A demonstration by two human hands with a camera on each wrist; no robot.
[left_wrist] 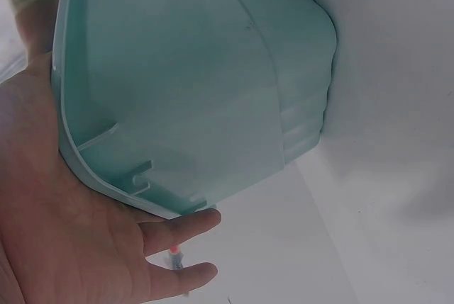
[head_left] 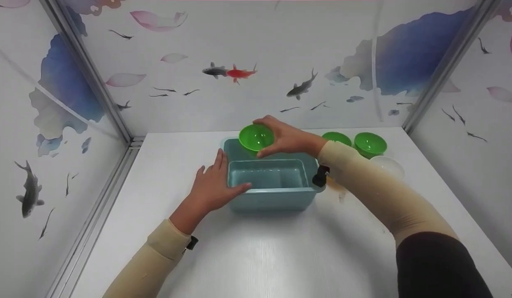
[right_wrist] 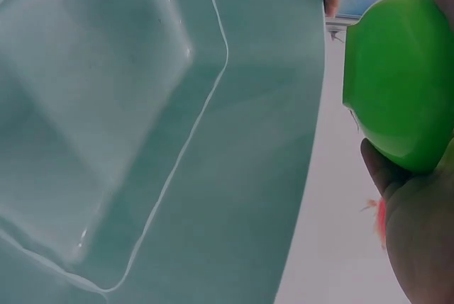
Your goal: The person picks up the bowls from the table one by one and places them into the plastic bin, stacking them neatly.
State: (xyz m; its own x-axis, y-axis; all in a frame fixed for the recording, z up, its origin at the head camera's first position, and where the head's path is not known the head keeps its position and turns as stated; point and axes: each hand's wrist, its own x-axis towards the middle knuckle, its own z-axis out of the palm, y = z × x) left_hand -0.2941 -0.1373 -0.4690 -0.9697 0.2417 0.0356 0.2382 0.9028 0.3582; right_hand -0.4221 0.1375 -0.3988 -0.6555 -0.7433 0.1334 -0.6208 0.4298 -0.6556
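A teal plastic basin (head_left: 272, 202) with a rectangular hollow stands on the white table. At its left side is my left hand (head_left: 216, 186), fingers straight along the outside and thumb reaching over the front rim. The left wrist view shows the palm against the basin's rim (left_wrist: 62, 105). My right hand (head_left: 287, 136) grips a small green bowl (head_left: 256, 138) by its right edge, thumb in front and fingers behind. This bowl is tilted, its inside facing me, over the back part of the basin. Its rounded green side (right_wrist: 404, 84) shows in the right wrist view.
Two more green bowls (head_left: 370, 145) stand at the back right, one partly behind the right forearm. Beside them is a whitish bowl (head_left: 389, 166), and an orange-brown thing (head_left: 336, 185) shows under the forearm. Printed wall panels (head_left: 256, 37) enclose the table's back and sides.
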